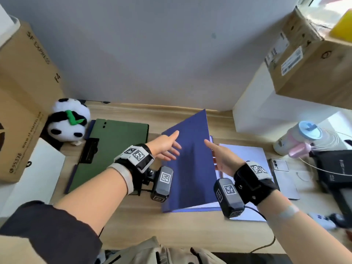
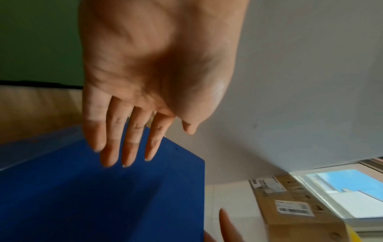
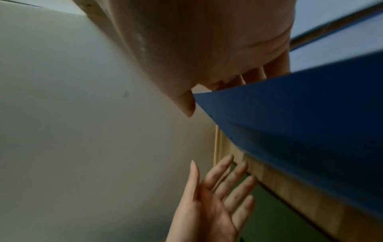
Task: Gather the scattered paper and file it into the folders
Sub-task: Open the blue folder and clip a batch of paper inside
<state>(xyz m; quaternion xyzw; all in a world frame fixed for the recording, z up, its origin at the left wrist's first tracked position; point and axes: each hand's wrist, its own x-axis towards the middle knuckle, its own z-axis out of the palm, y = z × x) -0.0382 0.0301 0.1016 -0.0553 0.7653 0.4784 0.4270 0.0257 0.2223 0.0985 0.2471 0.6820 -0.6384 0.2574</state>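
hands both at the blue folder (image 1: pixel 190 161), mid-desk (image 1: pixel 133 221), its cover raised at a slant with the free corner pointing up toward the wall. left hand (image 1: pixel 165 147) spread open, fingers (image 2: pixel 128 147) straight and loose in front of the cover's outer face; the wrist view cannot settle whether they touch it, and nothing is gripped. right hand (image 1: pixel 221 159) on the other side of the cover, thumb (image 3: pixel 186 104) extended at the cover's edge, other fingers behind the flap and mostly hidden, so whether they hold it i cannot tell. white paper (image 1: pixel 245 155) lies flat under and to the right of the cover, inside the opened folder. green folder (image 1: pixel 108 149) closed, flat on the desk to the left, black clip on its near-left edge. panda plush (image 1: pixel 66 121) behind it by the cardboard box (image 1: pixel 22 92). phone (image 1: pixel 282 176) and pale bottle (image 1: pixel 297 138) off to the right.
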